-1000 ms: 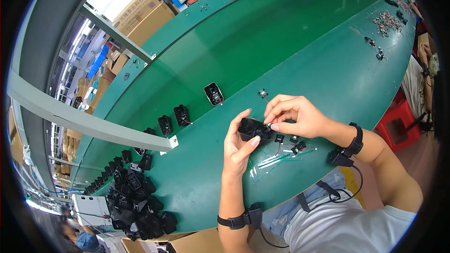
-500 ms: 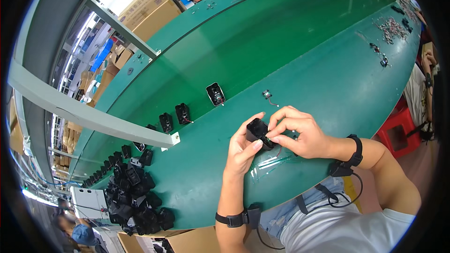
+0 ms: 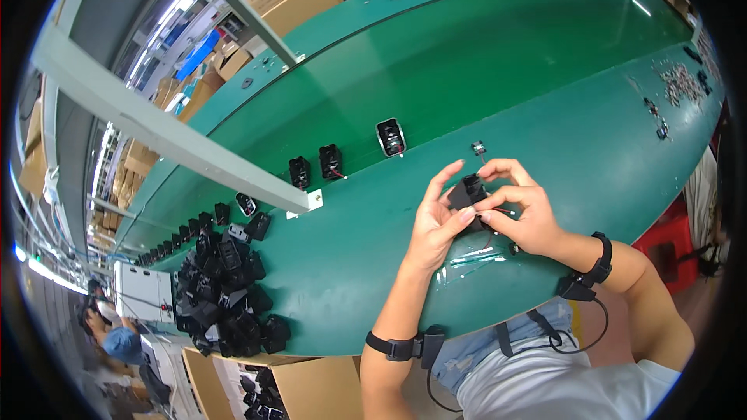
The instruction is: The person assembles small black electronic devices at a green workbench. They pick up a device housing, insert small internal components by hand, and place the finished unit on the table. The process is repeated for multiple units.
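Note:
Both hands hold a black plastic housing (image 3: 467,191) above the near side of the green bench. My left hand (image 3: 434,227) is closed round its left side, thumb on the near edge. The thumb and fingers of my right hand (image 3: 527,214) pinch at its right near edge, where a thin wire (image 3: 506,211) sticks out. What the right fingertips press on is mostly hidden. Past the hands lies a small circuit board (image 3: 478,148) with a wire. Strips of clear film (image 3: 475,263) lie under the hands, and a small dark part (image 3: 514,248) sits beneath the right wrist.
Open housings (image 3: 391,138) with wires stand in a row along the green belt (image 3: 467,78). A heap of black housings (image 3: 222,288) covers the bench's left end. A grey metal post (image 3: 179,132) slants down to the bench. Loose small parts (image 3: 679,84) lie far right.
The scene has shifted right in the picture as the view turned. The housing has been tilted and turned in my hands, and my right fingers have moved from its opening to its near edge.

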### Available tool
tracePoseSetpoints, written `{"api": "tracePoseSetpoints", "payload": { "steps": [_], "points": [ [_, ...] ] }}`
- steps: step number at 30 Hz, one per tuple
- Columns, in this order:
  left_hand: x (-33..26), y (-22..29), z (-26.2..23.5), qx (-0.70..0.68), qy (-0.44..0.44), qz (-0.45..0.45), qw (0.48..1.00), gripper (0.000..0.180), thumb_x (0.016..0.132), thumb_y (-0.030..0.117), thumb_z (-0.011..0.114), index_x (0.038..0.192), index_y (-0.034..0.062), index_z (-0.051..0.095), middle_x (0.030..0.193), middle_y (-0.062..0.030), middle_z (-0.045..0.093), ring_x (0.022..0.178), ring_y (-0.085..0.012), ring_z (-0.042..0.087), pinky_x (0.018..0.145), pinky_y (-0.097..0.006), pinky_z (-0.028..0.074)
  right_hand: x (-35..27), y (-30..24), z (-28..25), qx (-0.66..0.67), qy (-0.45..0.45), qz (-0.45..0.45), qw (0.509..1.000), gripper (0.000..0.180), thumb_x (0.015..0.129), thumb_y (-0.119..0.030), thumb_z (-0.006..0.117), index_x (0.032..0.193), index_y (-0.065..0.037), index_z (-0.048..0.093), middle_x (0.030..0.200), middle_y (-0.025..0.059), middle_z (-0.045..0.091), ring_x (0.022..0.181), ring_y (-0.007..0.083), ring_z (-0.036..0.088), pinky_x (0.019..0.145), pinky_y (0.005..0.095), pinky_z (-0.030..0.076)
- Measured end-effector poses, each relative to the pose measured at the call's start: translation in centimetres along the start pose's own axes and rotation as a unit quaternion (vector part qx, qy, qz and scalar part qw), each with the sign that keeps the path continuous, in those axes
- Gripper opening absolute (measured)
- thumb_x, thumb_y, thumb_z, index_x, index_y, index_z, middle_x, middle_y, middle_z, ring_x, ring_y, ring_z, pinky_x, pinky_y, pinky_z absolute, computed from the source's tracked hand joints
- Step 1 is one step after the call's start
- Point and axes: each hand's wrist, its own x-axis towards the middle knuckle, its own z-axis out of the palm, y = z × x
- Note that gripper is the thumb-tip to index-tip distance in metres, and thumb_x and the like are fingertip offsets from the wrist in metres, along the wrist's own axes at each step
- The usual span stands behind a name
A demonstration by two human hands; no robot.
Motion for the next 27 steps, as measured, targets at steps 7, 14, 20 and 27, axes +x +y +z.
{"api": "tracePoseSetpoints", "payload": {
  "steps": [7, 14, 20, 27],
  "points": [
    [0.0, 0.0, -0.1, 0.020, 0.039, 0.027, 0.999, 0.054, 0.092, 0.008, 0.068, 0.141, 0.0036, 0.045, 0.120, -0.0121, 0.061, 0.104, -0.0177, 0.065, 0.090, -0.031, 0.056, 1.0, -1.3, -1.4, -0.043, -0.112, -0.018, 0.993, 0.032, 0.077, -0.008, 0.076, 0.109, -0.005, 0.074, 0.140, 0.0186, 0.051, 0.129, 0.0328, 0.051, 0.102, 0.0444, 0.046],
    [-0.3, -0.3, -0.1, 0.050, 0.023, 0.037, 0.998, 0.070, 0.088, 0.009, 0.074, 0.145, 0.0089, 0.034, 0.118, -0.0143, 0.061, 0.098, -0.0181, 0.066, 0.077, -0.031, 0.057, 0.8, -0.3, -1.2, -0.077, -0.117, -0.018, 0.990, 0.036, 0.063, -0.008, 0.082, 0.098, -0.003, 0.075, 0.141, 0.0193, 0.052, 0.127, 0.0358, 0.054, 0.106, 0.0462, 0.043],
    [-0.3, -0.2, -0.5, 0.029, 0.003, 0.055, 0.998, 0.075, 0.086, 0.017, 0.078, 0.145, 0.0117, 0.032, 0.119, -0.0159, 0.062, 0.094, -0.0186, 0.068, 0.072, -0.030, 0.059, 0.6, -0.7, -0.2, -0.056, -0.091, -0.003, 0.994, 0.039, 0.063, -0.013, 0.079, 0.100, -0.003, 0.074, 0.139, 0.0194, 0.056, 0.124, 0.0344, 0.056, 0.106, 0.0462, 0.042],
    [-0.3, 0.0, -1.3, 0.055, -0.001, 0.037, 0.998, 0.074, 0.085, 0.023, 0.080, 0.143, 0.0119, 0.035, 0.112, -0.0115, 0.062, 0.096, -0.0191, 0.067, 0.074, -0.032, 0.060, 0.8, -1.8, -0.1, -0.144, -0.100, -0.064, 0.982, 0.025, 0.065, -0.012, 0.078, 0.088, -0.002, 0.076, 0.144, 0.0210, 0.051, 0.124, 0.0338, 0.057, 0.101, 0.0448, 0.047]
  ]
}}
